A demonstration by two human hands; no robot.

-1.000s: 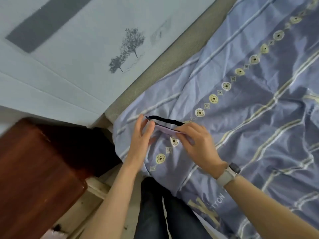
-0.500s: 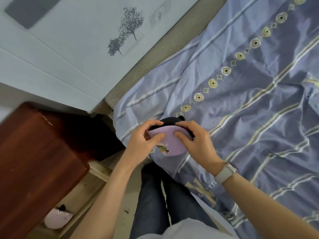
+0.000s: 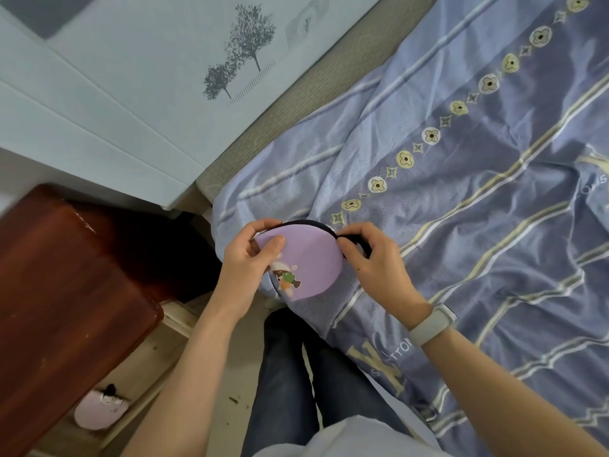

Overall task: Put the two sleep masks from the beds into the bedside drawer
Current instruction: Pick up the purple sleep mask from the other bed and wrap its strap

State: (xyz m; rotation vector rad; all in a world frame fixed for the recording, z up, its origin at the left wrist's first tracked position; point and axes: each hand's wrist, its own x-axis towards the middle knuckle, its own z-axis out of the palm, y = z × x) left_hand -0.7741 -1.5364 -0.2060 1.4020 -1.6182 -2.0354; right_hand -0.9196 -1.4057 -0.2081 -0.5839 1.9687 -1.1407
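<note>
I hold a purple sleep mask with a cartoon print and a black strap, folded in half, over the near corner of the bed. My left hand pinches its left edge with thumb on top. My right hand grips its right edge and the black strap. A pink sleep mask lies in the open bedside drawer at the lower left, below the red-brown nightstand top.
The bed carries a blue striped cover with flower motifs. A pale headboard with a tree print stands at the upper left. My legs in dark jeans are between the bed and the drawer.
The mask was lifted from the cover and folded, its purple face turned up. Both hands drew it nearer, and the view tipped down, bringing the open drawer with the pink mask into sight.
</note>
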